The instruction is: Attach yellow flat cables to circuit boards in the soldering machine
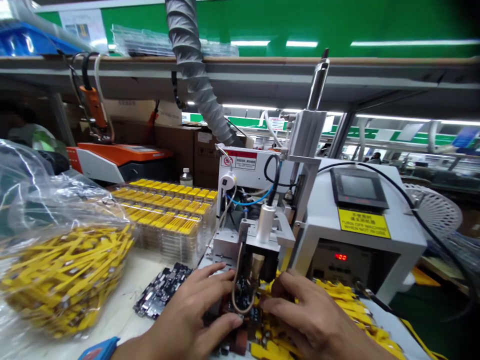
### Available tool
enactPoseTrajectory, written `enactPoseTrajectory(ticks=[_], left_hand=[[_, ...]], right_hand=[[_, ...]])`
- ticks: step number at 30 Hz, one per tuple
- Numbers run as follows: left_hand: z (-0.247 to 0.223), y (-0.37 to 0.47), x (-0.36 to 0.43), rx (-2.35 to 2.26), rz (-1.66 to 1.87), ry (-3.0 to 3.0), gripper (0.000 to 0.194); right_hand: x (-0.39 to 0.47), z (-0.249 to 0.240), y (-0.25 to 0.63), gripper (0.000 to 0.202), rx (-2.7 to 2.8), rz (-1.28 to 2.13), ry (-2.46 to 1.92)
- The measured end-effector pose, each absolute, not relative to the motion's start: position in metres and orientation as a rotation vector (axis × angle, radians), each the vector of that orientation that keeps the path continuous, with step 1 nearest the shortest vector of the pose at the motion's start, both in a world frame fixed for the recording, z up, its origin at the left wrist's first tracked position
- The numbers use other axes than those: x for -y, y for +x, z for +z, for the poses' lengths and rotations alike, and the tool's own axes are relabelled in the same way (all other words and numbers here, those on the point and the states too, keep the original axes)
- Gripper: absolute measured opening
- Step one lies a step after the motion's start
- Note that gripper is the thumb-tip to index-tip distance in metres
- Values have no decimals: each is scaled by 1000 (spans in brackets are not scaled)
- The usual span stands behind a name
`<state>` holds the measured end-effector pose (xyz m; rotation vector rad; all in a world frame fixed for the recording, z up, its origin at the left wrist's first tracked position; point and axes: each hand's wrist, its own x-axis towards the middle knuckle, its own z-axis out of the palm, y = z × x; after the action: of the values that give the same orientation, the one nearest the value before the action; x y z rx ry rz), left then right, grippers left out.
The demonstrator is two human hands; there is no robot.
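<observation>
Under the head of a bench machine (267, 225) lies a small dark circuit board (244, 295), partly covered by the tool and my fingers. My left hand (202, 305) is at the board's left side, thumb and fingers apart, the fingertips by its edge. On the right, my right hand (307, 310) has its fingers bent together at the board's right side, over yellow flex strips (348, 305); whatever lies between the fingertips is hidden. More dark circuit boards (163, 290) lie on the table, left of my left hand.
A clear plastic bag of yellow strips (67, 275) lies at the left. Behind it stand stacked clear trays (172, 240) with yellow parts. A control box (360, 220) stands at the right, and a grey hose (198, 75) hangs above.
</observation>
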<state>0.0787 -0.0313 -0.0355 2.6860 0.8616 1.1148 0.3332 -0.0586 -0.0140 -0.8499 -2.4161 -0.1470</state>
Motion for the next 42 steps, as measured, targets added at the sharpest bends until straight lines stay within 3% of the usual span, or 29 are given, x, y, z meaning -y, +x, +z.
enactPoseTrajectory(ticks=[20,29,42], left_hand=[[-34,77,33,-854,1212,2826,38],[-37,74,26,-885,1216,2907,40],[-46,72,21,-871,1240,2920,32]], right_hand=[[55,-13,332,32,2404,-184,-827],[57,-15,333,21,2417,-100,-924],[58,-16,331,27,2433,-12,-1019]])
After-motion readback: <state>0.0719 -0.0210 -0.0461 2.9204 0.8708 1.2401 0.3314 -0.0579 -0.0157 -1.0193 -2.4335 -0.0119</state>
